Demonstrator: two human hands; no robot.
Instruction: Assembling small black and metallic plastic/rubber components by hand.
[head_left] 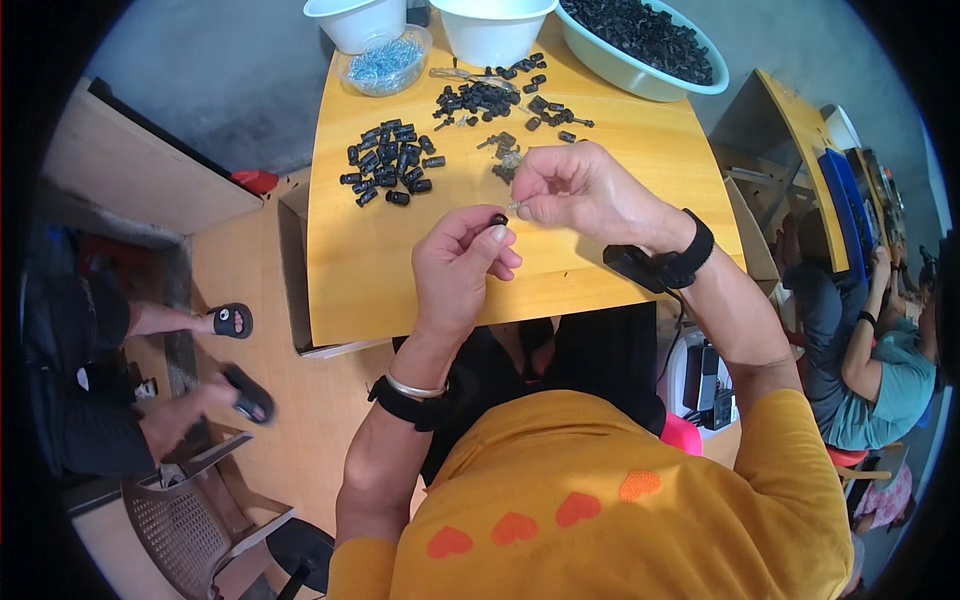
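Left hand (458, 268) pinches a black part (498, 219), right hand (582, 197) a pale bit (515, 206) nearby; fitting them seemingly calls for alignment.

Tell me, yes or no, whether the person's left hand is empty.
No, the left hand pinches a small black piece above the yellow table.

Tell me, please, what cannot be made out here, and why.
In the head view:
Pale piece in the right hand: too small, partly covered by that hand.
Black part in the left hand: mostly hidden by that hand.
Contents of the middle white tub: cut off by top edge.
Person at far right: partly cut off by round rim.
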